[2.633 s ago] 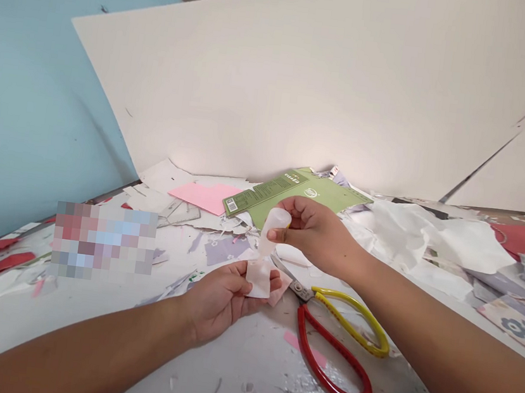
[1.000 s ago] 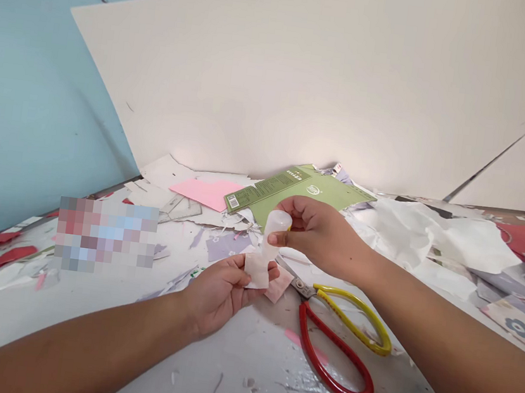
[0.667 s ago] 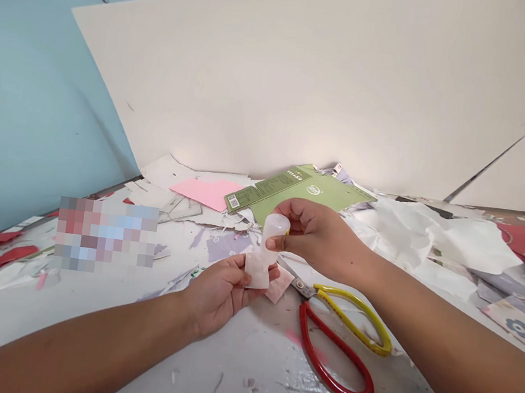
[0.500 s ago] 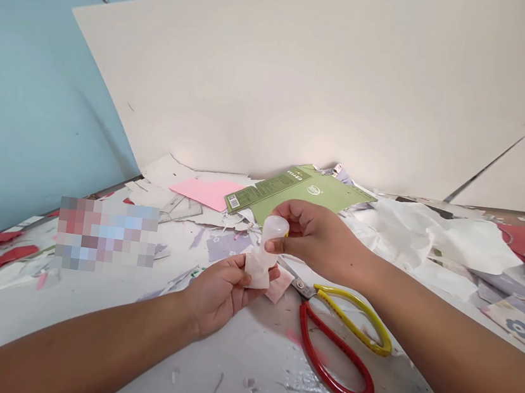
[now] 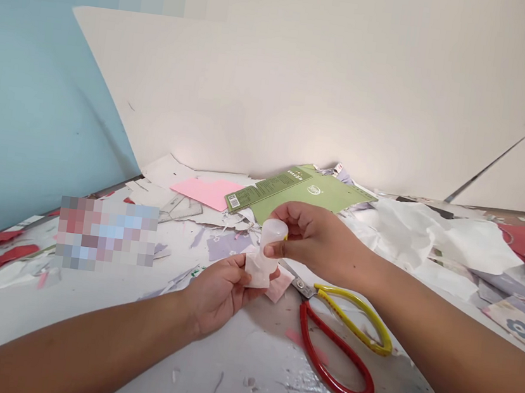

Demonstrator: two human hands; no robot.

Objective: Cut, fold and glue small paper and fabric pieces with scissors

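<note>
Lowered since the earlier frame, the bottle [image 5: 272,239] is held rounded end up, gripped by the curled fingers of the right hand [image 5: 316,244], its lower end against the paper square [image 5: 255,275]. That square is pinched in the half-curled left hand [image 5: 216,296]. Scissors [image 5: 306,345] lie on the desk [image 5: 222,370] just beside the paper.

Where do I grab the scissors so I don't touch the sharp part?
Grab the scissors by the red loop and yellow loop, coming from the right, on the side nearest you. The loops lie flat and open toward you, so your fingers can slide in. The blades point the other way, under your right hand.
</note>
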